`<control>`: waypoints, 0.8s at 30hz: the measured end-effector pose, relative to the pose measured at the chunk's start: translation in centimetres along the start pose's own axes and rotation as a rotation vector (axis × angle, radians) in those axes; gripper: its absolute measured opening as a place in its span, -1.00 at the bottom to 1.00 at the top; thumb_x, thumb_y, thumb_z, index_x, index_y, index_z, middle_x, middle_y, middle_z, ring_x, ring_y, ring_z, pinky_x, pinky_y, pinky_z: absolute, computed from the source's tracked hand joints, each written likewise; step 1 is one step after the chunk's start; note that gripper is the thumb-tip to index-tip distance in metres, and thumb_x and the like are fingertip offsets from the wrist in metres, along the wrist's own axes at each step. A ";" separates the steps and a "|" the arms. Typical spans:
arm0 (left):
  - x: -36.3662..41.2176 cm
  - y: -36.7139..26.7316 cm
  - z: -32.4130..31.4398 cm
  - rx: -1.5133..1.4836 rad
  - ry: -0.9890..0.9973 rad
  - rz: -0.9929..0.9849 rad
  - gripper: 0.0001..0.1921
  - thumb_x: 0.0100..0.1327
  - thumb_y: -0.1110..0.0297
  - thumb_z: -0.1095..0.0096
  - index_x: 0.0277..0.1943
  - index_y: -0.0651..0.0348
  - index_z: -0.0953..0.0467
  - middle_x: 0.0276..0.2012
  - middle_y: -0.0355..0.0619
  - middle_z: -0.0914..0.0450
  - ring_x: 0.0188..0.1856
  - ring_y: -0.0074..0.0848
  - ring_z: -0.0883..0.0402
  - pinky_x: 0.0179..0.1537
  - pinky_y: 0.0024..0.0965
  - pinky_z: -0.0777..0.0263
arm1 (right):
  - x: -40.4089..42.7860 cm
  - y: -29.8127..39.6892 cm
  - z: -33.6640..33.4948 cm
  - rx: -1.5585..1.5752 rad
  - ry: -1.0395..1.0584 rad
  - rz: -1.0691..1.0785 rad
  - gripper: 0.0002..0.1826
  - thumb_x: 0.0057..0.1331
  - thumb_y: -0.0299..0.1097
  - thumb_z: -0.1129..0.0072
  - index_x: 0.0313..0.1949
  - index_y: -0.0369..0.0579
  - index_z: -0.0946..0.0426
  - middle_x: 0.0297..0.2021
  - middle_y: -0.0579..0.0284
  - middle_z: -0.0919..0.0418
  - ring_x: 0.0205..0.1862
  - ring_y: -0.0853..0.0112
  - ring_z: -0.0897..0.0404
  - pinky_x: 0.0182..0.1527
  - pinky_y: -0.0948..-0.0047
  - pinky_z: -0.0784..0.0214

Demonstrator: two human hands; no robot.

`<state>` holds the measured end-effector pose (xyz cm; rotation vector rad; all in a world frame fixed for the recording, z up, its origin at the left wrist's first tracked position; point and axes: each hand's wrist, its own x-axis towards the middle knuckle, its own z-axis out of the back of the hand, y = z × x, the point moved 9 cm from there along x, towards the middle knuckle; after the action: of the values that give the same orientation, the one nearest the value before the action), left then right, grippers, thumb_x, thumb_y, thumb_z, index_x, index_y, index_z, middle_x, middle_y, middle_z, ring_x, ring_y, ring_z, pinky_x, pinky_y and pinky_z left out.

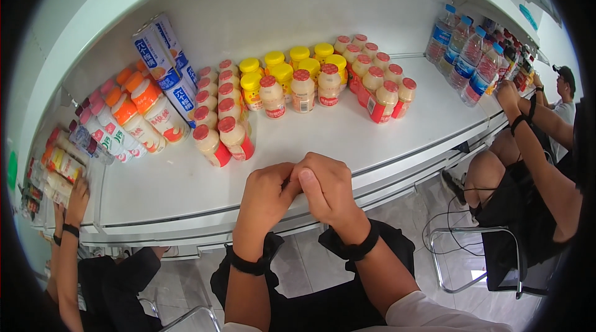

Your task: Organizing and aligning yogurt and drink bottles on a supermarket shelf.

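My left hand (266,194) and my right hand (327,185) meet with curled fingers above the front edge of a white shelf (288,141). Nothing shows between them, though the insides of the palms are hidden. Beyond them stand three single small drink bottles (303,91) with red foil tops. Several yellow-capped bottles (282,72) are grouped close behind these. Two rows of red-topped bottles (236,138) stand to the left, and wrapped packs of similar bottles (385,101) to the right.
At the left are stacked blue-and-white cans (156,50), orange-capped bottles (148,99) and pink-capped bottles (104,120). Blue-capped water bottles (465,59) line the right end. People sit on both sides; one person's hand (79,199) touches bottles at left. A metal-framed chair (433,257) stands at right.
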<state>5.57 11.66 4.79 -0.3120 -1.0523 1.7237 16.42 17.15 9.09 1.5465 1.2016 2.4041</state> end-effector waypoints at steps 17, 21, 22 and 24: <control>-0.2 0.4 0.7 -0.146 -0.033 0.017 -0.89 0.30 0.46 -0.21 -0.25 0.36 -0.55 -0.49 0.12 -0.55 -0.50 -0.13 -0.50 -0.38 -0.27 -0.42 | -0.2 0.1 -0.5 0.075 -0.028 0.036 -0.86 0.38 -0.52 -0.03 -0.37 -0.28 -0.46 -0.52 0.00 -0.43 -0.51 0.07 -0.42 -0.42 0.18 -0.30; -0.2 0.4 0.8 -0.197 -0.037 0.031 -0.88 0.27 0.50 -0.22 -0.33 0.38 -0.49 -0.58 0.02 -0.45 -0.55 -0.37 -0.36 -0.43 -0.36 -0.35 | -0.1 0.5 -0.5 0.061 -0.024 0.051 -0.86 0.38 -0.53 -0.02 -0.38 -0.27 -0.46 -0.53 0.00 -0.42 -0.50 0.07 -0.42 -0.42 0.18 -0.30; -0.2 0.4 0.8 -0.212 -0.042 0.033 -0.88 0.26 0.51 -0.22 -0.36 0.39 -0.47 -0.60 -0.02 -0.41 -0.55 -0.46 -0.33 -0.44 -0.38 -0.34 | -0.1 0.6 -0.5 0.061 -0.022 0.054 -0.85 0.38 -0.52 -0.02 -0.38 -0.27 -0.45 -0.53 0.01 -0.42 -0.50 0.07 -0.42 -0.41 0.18 -0.30; -0.2 0.4 0.8 -0.215 -0.048 0.031 -0.88 0.24 0.53 -0.24 -0.37 0.40 -0.48 -0.61 -0.03 -0.40 -0.55 -0.50 -0.32 -0.46 -0.40 -0.33 | -0.1 0.6 -0.5 0.061 -0.029 0.067 -0.85 0.38 -0.52 -0.03 -0.39 -0.27 -0.45 -0.53 0.01 -0.42 -0.50 0.07 -0.43 -0.41 0.18 -0.30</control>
<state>4.84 11.02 4.89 -0.4266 -1.2777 1.6550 16.32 16.42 9.29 1.6583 1.2488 2.3983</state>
